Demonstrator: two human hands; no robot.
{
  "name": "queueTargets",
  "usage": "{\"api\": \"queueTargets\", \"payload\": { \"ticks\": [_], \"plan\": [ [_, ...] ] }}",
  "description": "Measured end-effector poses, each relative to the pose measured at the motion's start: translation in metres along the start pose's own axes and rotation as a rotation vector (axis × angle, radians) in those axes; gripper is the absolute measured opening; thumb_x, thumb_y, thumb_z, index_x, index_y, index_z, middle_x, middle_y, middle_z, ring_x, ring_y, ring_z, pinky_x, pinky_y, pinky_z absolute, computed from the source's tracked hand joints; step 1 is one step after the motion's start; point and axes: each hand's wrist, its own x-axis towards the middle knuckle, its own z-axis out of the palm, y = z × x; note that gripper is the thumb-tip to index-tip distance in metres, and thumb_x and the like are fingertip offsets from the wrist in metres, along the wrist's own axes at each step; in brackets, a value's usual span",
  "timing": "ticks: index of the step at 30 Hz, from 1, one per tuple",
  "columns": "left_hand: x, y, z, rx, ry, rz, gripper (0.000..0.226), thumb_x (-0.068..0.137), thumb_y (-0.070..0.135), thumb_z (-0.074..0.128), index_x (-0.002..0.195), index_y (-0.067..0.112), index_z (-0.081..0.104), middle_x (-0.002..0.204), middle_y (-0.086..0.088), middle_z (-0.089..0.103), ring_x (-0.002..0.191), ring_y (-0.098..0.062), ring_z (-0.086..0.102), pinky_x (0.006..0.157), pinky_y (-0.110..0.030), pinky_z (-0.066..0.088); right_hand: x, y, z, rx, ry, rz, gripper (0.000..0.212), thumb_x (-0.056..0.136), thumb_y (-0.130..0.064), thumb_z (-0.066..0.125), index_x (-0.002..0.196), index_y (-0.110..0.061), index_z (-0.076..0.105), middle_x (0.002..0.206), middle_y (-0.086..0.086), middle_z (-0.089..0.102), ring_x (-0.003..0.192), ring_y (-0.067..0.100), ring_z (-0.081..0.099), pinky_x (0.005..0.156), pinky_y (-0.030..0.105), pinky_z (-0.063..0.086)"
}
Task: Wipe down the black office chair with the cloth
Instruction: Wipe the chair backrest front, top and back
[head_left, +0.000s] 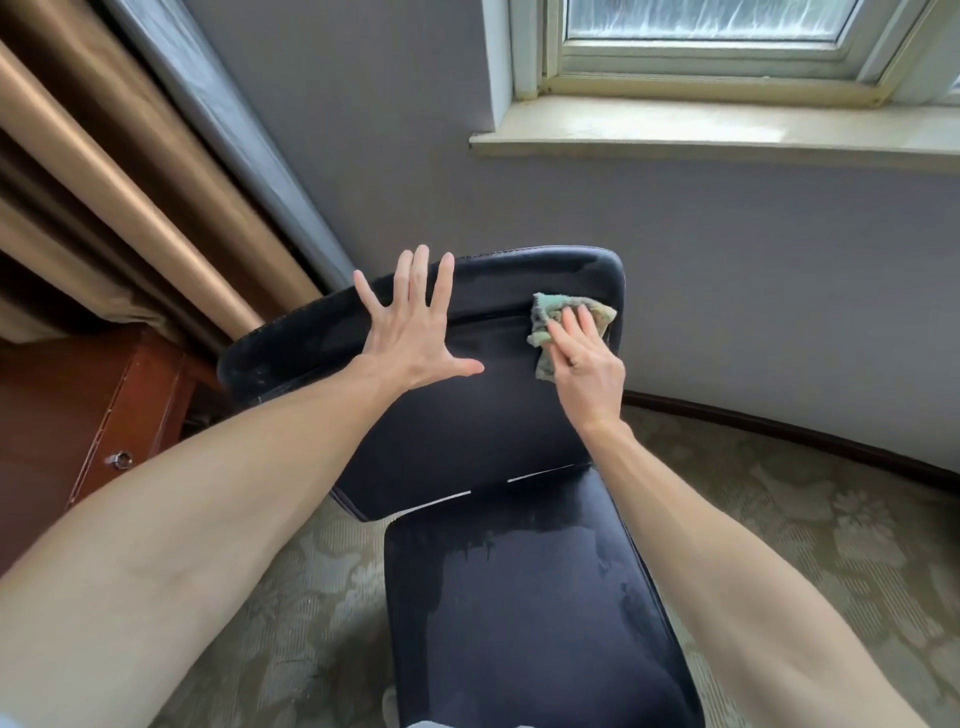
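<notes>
through the head camera i see the black office chair (467, 426) standing on the patterned carpet (779, 519), its backrest facing me and its top edge close to the grey wall (727, 260) under the window sill (727, 132). my left hand (415, 332) lies flat on the backrest near its upper left corner, fingers straight and spread wide, thumb out to the side, gripping nothing. my right hand (587, 358) is near the backrest's upper right corner, fingers fairly straight and laid on top of the cloth (543, 322), pressing it against the black surface rather than curling round it. the cloth is a crumpled pale green and beige rag, showing above and to the left of my fingers, sitting right on the seam that runs across the backrest below its top edge. the seat (519, 597) below shows damp streaks and patches along its rear edge. off to the left hang brown curtains (104, 182), with a reddish wooden cabinet (78, 405) beneath them.
</notes>
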Motion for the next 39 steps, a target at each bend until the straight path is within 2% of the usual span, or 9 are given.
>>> {"api": "queueTargets", "payload": {
  "ticks": [4, 8, 12, 15, 20, 24, 27, 32, 39],
  "plan": [
    [0.002, 0.002, 0.003, 0.031, 0.021, -0.016, 0.137, 0.061, 0.087, 0.057, 0.152, 0.015, -0.016, 0.159, -0.015, -0.004, 0.147, -0.031, -0.004, 0.105, -0.078, 0.003, -0.009, -0.011, 0.014, -0.028, 0.01, -0.177, 0.025, 0.088, -0.016, 0.061, 0.111, -0.018, 0.073, 0.123, 0.003, 0.066, 0.122, 0.021, 0.057, 0.092, 0.029, 0.049],
    [0.003, 0.0, 0.006, 0.044, 0.028, -0.03, 0.136, 0.061, 0.089, 0.054, 0.152, 0.015, -0.017, 0.156, -0.013, 0.002, 0.145, -0.03, 0.0, 0.104, -0.077, 0.007, 0.003, -0.009, 0.007, 0.012, 0.02, -0.172, 0.026, 0.09, -0.017, 0.056, 0.11, -0.017, 0.073, 0.12, 0.003, 0.067, 0.117, 0.018, 0.06, 0.09, 0.034, 0.055],
    [0.006, 0.004, 0.006, 0.046, 0.02, -0.051, 0.137, 0.06, 0.091, 0.05, 0.151, 0.014, -0.017, 0.155, -0.013, 0.003, 0.145, -0.03, 0.001, 0.104, -0.077, 0.007, 0.029, -0.011, -0.014, 0.071, 0.155, -0.237, 0.025, 0.092, -0.014, 0.055, 0.109, -0.015, 0.073, 0.119, 0.003, 0.067, 0.117, 0.017, 0.06, 0.095, 0.026, 0.049],
    [0.006, 0.004, 0.004, 0.047, 0.007, -0.055, 0.137, 0.059, 0.092, 0.049, 0.151, 0.015, -0.017, 0.154, -0.012, 0.003, 0.144, -0.03, 0.001, 0.104, -0.077, 0.007, 0.054, -0.017, -0.02, 0.082, 0.194, -0.256, 0.023, 0.091, -0.009, 0.059, 0.108, -0.014, 0.074, 0.12, 0.005, 0.067, 0.118, 0.019, 0.06, 0.097, 0.026, 0.048],
    [0.002, 0.003, 0.002, 0.047, 0.006, -0.067, 0.137, 0.059, 0.093, 0.048, 0.151, 0.015, -0.016, 0.154, -0.011, 0.004, 0.144, -0.029, 0.002, 0.105, -0.076, 0.009, 0.068, -0.012, -0.012, 0.021, 0.033, -0.298, 0.03, 0.094, -0.025, 0.051, 0.116, -0.018, 0.07, 0.129, 0.004, 0.063, 0.124, 0.023, 0.055, 0.096, 0.035, 0.051],
    [-0.005, -0.001, 0.001, 0.058, 0.01, -0.064, 0.134, 0.062, 0.092, 0.046, 0.152, 0.014, -0.017, 0.155, -0.013, 0.003, 0.145, -0.03, 0.001, 0.105, -0.077, 0.01, 0.08, -0.005, -0.02, -0.014, -0.026, -0.245, 0.033, 0.094, -0.033, 0.054, 0.123, -0.022, 0.066, 0.134, 0.001, 0.059, 0.128, 0.018, 0.051, 0.094, 0.031, 0.049],
    [-0.007, -0.005, 0.005, 0.07, 0.026, -0.073, 0.132, 0.064, 0.092, 0.041, 0.152, 0.013, -0.017, 0.156, -0.014, 0.002, 0.145, -0.03, 0.0, 0.104, -0.077, 0.01, 0.09, -0.002, -0.023, -0.023, -0.069, -0.251, 0.033, 0.094, -0.034, 0.056, 0.124, -0.021, 0.064, 0.131, -0.002, 0.061, 0.125, 0.018, 0.053, 0.094, 0.031, 0.05],
    [-0.01, -0.011, 0.006, 0.059, 0.028, -0.083, 0.13, 0.064, 0.092, 0.038, 0.153, 0.013, -0.015, 0.157, -0.014, 0.003, 0.145, -0.03, 0.001, 0.104, -0.077, 0.01, 0.09, -0.018, -0.018, 0.02, -0.114, -0.218, 0.031, 0.096, -0.034, 0.053, 0.121, -0.022, 0.064, 0.12, -0.009, 0.061, 0.115, 0.016, 0.052, 0.075, 0.027, 0.047],
    [-0.012, -0.019, 0.008, -0.019, 0.047, -0.061, 0.127, 0.065, 0.092, 0.04, 0.153, 0.016, -0.012, 0.157, -0.012, 0.002, 0.146, -0.028, 0.0, 0.103, -0.078, 0.006, 0.092, -0.03, -0.02, -0.014, -0.238, -0.154, 0.034, 0.098, -0.036, 0.05, 0.128, -0.026, 0.059, 0.121, -0.013, 0.057, 0.118, 0.013, 0.046, 0.081, 0.03, 0.047]
  ]
}}
